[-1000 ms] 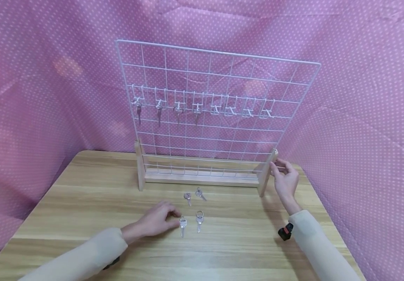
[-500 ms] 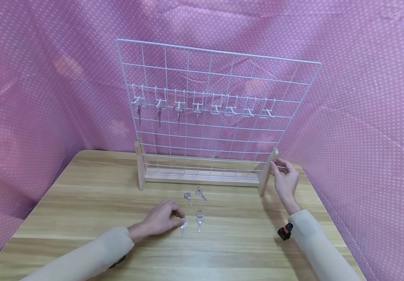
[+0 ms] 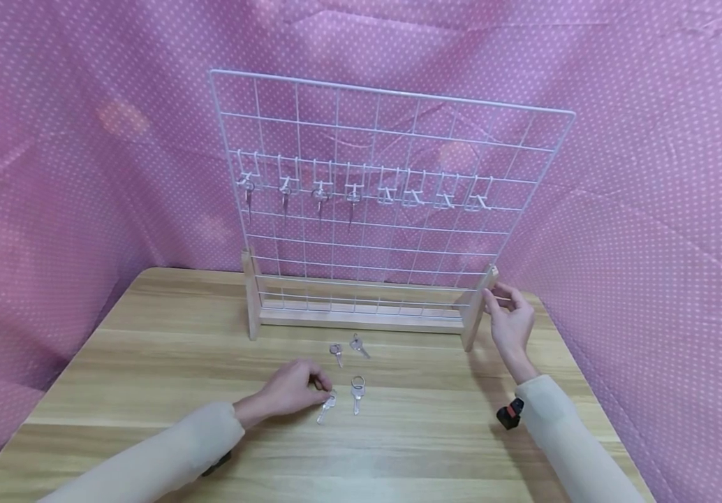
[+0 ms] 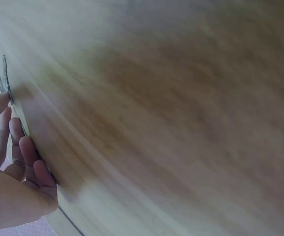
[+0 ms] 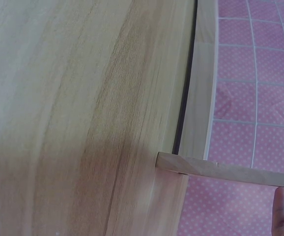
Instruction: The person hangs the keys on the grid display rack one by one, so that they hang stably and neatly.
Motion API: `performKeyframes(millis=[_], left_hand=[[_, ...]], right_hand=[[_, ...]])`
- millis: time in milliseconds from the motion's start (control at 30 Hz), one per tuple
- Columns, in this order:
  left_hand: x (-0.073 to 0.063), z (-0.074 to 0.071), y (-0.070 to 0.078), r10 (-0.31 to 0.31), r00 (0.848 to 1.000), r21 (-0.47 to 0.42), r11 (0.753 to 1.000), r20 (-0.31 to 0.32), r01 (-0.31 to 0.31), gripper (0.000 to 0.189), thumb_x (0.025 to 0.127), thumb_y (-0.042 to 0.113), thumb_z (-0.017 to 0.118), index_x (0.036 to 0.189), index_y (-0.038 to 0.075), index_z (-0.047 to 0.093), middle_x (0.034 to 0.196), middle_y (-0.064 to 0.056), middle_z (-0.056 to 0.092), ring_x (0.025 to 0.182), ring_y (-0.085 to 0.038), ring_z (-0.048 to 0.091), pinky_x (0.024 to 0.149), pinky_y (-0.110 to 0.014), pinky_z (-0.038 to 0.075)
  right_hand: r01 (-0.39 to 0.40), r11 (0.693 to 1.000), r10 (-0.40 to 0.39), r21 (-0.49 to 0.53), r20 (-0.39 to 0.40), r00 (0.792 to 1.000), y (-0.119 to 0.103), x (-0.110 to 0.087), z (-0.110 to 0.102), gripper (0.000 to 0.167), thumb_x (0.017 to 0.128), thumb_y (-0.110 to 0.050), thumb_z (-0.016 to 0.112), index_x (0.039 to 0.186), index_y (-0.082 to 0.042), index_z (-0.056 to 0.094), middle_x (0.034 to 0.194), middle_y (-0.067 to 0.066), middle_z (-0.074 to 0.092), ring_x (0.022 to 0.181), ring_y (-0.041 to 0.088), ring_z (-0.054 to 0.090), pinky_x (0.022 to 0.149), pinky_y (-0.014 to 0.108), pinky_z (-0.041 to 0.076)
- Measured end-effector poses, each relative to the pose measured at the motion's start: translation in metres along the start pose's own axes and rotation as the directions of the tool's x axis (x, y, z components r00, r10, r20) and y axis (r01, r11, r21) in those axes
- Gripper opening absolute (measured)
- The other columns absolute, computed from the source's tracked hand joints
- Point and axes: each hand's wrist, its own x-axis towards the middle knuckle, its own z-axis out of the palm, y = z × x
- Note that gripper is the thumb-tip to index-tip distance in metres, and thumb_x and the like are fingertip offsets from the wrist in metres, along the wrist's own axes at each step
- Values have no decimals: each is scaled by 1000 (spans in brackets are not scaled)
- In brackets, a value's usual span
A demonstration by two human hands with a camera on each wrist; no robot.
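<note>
My left hand [image 3: 290, 388] is low over the table, thumb and forefinger pinching the ring end of a silver key [image 3: 325, 410]. The blade of that key slants toward the near left. In the left wrist view the thumb and fingertips meet beside thin metal key blades [image 4: 6, 73]. Three more keys with rings lie nearby: one just right [image 3: 357, 398] and two closer to the rack. My right hand [image 3: 510, 323] holds the right wooden upright [image 3: 477, 314] of a white wire grid rack [image 3: 361, 253]. In the right wrist view its fingertips meet the upright's side.
Several keys [image 3: 285, 199] hang from the left hooks of a row on the grid. The right hooks [image 3: 445, 201] of the row carry no keys. A wooden crossbar [image 3: 361, 321] joins the uprights at table level. Pink dotted cloth [image 3: 650, 209] surrounds the wooden table [image 3: 147, 377].
My left hand has moved slightly right onto the key's ring end. The key has turned, from pointing straight at the near edge to a slant. The right hand stays in place.
</note>
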Motion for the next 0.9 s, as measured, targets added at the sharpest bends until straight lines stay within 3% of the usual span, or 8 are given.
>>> performKeyframes(millis=[367, 667, 900], left_hand=[[2, 2, 3, 4, 1000, 1, 1000, -1, -4, 12, 84, 28, 87, 89, 23, 77, 83, 13, 70, 80, -4, 59, 79, -26, 48], [5, 4, 5, 13, 1000, -13, 1000, 15, -13, 12, 83, 25, 88, 87, 23, 77, 84, 12, 70, 82, -6, 59, 80, -26, 46], [4, 1, 2, 2, 999, -85, 996, 41, 1, 12, 84, 19, 88, 88, 20, 76, 85, 9, 72, 81, -8, 61, 79, -26, 49]], right_hand=[[-13, 1000, 13, 3, 2, 1000, 1, -2, 0, 31, 96, -9, 78, 119, 9, 71, 89, -24, 67, 75, -4, 66, 67, 12, 60], [-9, 1000, 9, 13, -1, 1000, 1, -1, 0, 32, 95, -9, 79, 119, 9, 71, 87, -22, 67, 73, -6, 66, 66, 12, 60], [1, 1000, -1, 17, -3, 1000, 0, 0, 1, 31, 95, -9, 79, 118, 9, 71, 88, -23, 68, 73, -6, 66, 66, 12, 60]])
